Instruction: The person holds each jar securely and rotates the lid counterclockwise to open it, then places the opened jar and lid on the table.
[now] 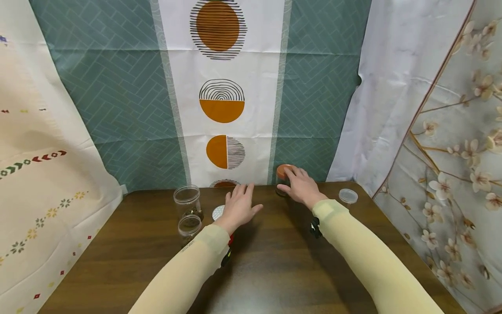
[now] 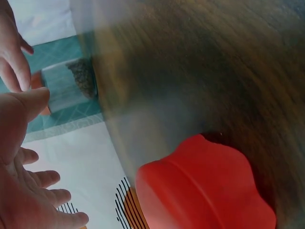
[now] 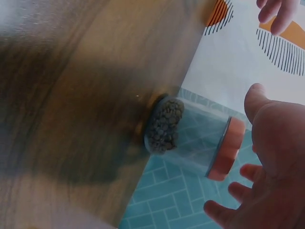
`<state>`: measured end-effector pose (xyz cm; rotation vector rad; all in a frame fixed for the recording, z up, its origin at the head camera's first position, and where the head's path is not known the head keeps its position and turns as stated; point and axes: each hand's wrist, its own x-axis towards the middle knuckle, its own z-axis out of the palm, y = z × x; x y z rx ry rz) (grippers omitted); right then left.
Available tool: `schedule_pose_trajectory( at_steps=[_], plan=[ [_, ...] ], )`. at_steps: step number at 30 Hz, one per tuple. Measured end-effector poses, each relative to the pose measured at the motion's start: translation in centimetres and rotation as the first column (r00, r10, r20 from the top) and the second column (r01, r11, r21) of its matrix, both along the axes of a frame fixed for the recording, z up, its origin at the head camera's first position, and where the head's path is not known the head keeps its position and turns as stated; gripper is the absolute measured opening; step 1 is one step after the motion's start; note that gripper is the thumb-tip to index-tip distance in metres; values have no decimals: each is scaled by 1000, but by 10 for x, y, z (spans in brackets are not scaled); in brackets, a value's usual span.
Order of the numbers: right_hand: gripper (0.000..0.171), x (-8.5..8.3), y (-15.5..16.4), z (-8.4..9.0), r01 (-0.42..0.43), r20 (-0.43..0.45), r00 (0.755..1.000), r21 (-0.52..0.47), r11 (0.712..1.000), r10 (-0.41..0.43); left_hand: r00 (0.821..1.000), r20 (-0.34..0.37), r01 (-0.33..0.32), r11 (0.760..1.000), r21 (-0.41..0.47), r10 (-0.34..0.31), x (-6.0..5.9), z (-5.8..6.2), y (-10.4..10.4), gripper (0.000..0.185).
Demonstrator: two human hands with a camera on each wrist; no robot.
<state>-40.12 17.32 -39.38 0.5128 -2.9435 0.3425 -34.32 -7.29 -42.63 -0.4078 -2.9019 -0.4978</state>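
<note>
A clear jar (image 3: 195, 126) with an orange lid (image 3: 228, 149) stands upright at the table's back edge, dark granules (image 3: 164, 126) at its bottom. My right hand (image 1: 303, 187) is beside the lid, thumb and fingers spread around it; whether they touch it I cannot tell. To the left, my left hand (image 1: 239, 207) hovers over the table with its fingers extended and holds nothing. Below that hand is a red object with a wavy edge (image 2: 205, 186), mostly hidden by the arm in the head view. A round white printed top (image 1: 218, 212) shows beside the left hand.
Two clear jars, a larger one (image 1: 187, 201) and a smaller one (image 1: 190, 226), stand left of my left hand with dark contents low inside. A small clear container (image 1: 348, 196) is right of my right forearm. Patterned curtains (image 1: 125, 96) hang behind the wooden table (image 1: 274, 270).
</note>
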Motion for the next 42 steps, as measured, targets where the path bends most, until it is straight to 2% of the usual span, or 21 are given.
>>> schedule_pose_trajectory(
  at_steps=[10,17,27,33,42],
  plan=[
    [81,-23,-8,-1,19,9,1000,8,1000,-19,1000,18,-22,999,-38,23,-6,0,0,85],
    [80,-35,-16,-2,27,22,999,16,1000,-28,999,27,-19,999,-42,20,-6,1,1,83],
    [78,-40,-18,3,49,38,998,25,998,-50,999,25,-23,999,-39,24,-8,4,5,88],
    [78,-51,-18,-2,62,69,996,36,997,-64,999,46,-22,1000,-13,22,-10,4,6,90],
    [79,-55,-22,-3,61,83,995,25,998,-63,998,55,-27,1000,-16,28,-14,3,6,90]
  ],
)
